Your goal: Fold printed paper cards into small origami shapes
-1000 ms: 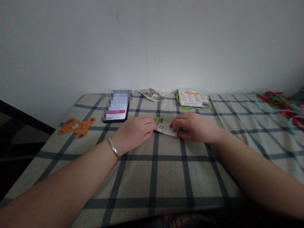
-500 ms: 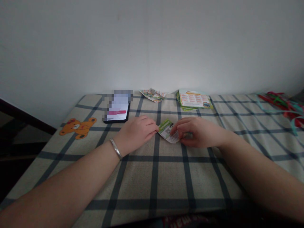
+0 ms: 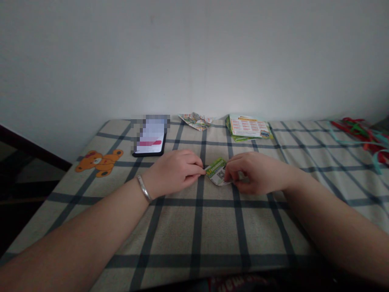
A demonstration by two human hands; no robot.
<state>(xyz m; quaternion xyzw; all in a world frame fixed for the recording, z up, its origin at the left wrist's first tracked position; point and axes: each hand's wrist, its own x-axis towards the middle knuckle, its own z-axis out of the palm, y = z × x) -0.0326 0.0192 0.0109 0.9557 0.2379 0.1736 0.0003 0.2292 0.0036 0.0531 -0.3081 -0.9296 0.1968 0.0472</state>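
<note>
A small green and white printed leaflet [image 3: 217, 172] with a QR code lies low over the checked cloth between my two hands. My left hand [image 3: 182, 168] is closed, its thumb and finger pinching the leaflet's left corner. At the other side my right hand [image 3: 253, 172] has its bent fingers closed on the right part, which they partly hide. Farther back stand a stack of similar leaflets [image 3: 251, 127] and, left of it, a crumpled or folded printed paper [image 3: 197, 121].
A phone [image 3: 148, 142] with a lit screen lies at the back left. Near it is an orange bear cutout [image 3: 99, 163]. Red, green and pale blue ribbons [image 3: 361, 134] lie at the far right. A white wall [image 3: 194, 56] borders the checked tablecloth [image 3: 170, 235].
The leaflet has turned a little between my hands, showing more of its green edge and QR code. Both hands have shifted slightly; my right fingers have moved along it.
</note>
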